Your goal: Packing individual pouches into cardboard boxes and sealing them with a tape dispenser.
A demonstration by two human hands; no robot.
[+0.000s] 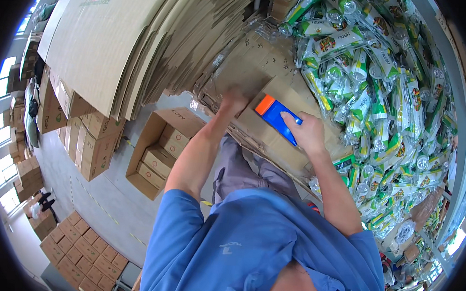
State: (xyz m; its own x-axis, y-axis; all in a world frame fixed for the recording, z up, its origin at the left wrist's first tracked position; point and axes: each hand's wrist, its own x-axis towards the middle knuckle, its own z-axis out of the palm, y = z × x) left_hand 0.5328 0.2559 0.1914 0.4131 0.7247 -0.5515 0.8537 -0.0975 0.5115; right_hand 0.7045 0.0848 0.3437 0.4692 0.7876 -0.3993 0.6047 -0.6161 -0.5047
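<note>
A closed-up brown cardboard box (275, 142) lies in front of me on a cardboard-covered surface. My right hand (308, 132) is closed around a blue block-shaped tool with an orange end (277, 116), its thumb on top. The tool is against the top of the box or just above it; I cannot tell which. Its exact kind does not show. Near the box's left edge is my left hand (236, 101), smeared by motion, so its fingers cannot be made out.
Flattened cartons (180, 42) stand in a thick stack at the left. A heap of clear-wrapped green and white packages (372, 95) fills the right side. An open carton (146, 180) holding smaller boxes sits on the floor (96, 191) at left, with stacked boxes (87, 256) beyond.
</note>
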